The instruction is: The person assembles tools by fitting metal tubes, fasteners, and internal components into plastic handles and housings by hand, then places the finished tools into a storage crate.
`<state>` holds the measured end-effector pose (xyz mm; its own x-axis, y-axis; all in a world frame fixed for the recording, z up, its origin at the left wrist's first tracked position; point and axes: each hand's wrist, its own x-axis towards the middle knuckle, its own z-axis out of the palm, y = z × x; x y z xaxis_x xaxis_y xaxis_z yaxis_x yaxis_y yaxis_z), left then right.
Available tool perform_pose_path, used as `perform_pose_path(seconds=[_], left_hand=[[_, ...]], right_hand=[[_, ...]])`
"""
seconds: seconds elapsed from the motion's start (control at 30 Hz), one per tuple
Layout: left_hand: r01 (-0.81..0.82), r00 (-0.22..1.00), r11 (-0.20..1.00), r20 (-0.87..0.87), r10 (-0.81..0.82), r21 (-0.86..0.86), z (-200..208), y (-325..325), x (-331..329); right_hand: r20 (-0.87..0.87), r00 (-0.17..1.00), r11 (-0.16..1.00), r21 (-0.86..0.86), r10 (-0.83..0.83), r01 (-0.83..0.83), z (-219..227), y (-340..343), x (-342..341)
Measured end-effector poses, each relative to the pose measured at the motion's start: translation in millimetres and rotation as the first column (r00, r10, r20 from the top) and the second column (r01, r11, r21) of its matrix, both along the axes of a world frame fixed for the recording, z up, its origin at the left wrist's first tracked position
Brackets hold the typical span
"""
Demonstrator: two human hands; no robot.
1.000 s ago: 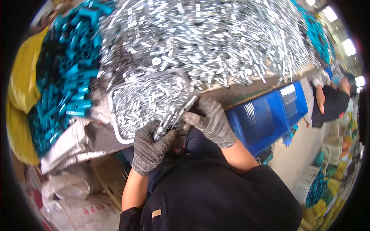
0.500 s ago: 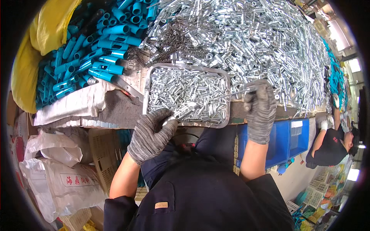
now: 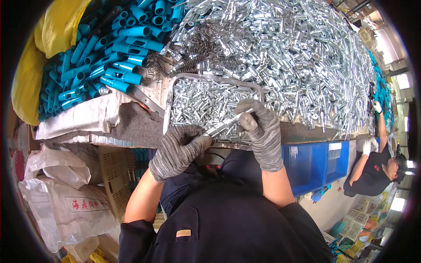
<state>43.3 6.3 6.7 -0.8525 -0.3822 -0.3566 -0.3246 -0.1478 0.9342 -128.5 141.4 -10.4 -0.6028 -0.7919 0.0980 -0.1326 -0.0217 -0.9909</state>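
My left hand [image 3: 180, 152], in a grey knit glove, is closed around a shiny silver metal sleeve [image 3: 218, 129] that tilts up to the right. In the same kind of glove, my right hand [image 3: 264, 136] pinches a thin metal rod [image 3: 245, 112] at the sleeve's upper end. The rod lines up with the sleeve; how far it reaches inside is hidden. Both hands are above the front of a metal tray [image 3: 168, 105], which is filled with small silver pins.
A big heap of silver metal parts [image 3: 289, 57] covers the bench behind the tray. Dark coil springs [image 3: 199, 41] lie at its left, beside blue tubes [image 3: 127, 76]. Blue bins [image 3: 302, 168] stand below the bench edge. A co-worker [image 3: 372, 171] in white gloves is at far right.
My right hand has moved left and toward me, bringing the rod from the tray's right edge to the sleeve's end. My left hand has shifted slightly right with the sleeve.
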Motion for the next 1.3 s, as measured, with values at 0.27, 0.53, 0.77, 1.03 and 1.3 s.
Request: perform_pose_path(seconds=[0.27, 0.53, 0.77, 1.03, 1.3], left_hand=[[-0.053, 0.998, 0.991, -0.052, 0.047, -0.123, 2, -4, 3], [-0.130, 0.991, 0.972, -0.013, 0.130, -0.195, 1, -26, 19], [-0.446, 0.894, 0.887, 0.000, 0.449, -0.120, -45, -61, 63], [-0.456, 0.877, 0.870, 0.068, 0.475, -0.188, -54, -65, 66], [-0.436, 0.895, 0.884, 0.018, 0.445, -0.167, -64, -68, 68]], right_hand=[[0.246, 0.969, 0.997, 0.073, 0.012, -0.031, 4, -11, 14], [0.193, 0.981, 0.998, 0.044, 0.026, -0.035, -2, -44, 3], [-0.581, 0.772, 0.966, 0.177, 0.259, -0.190, 42, -162, -15], [-0.873, 0.151, 0.868, 0.482, 0.463, 0.123, -12, -311, 24], [-0.886, 0.464, 0.988, -0.084, -0.013, -0.133, 23, -265, 10]])
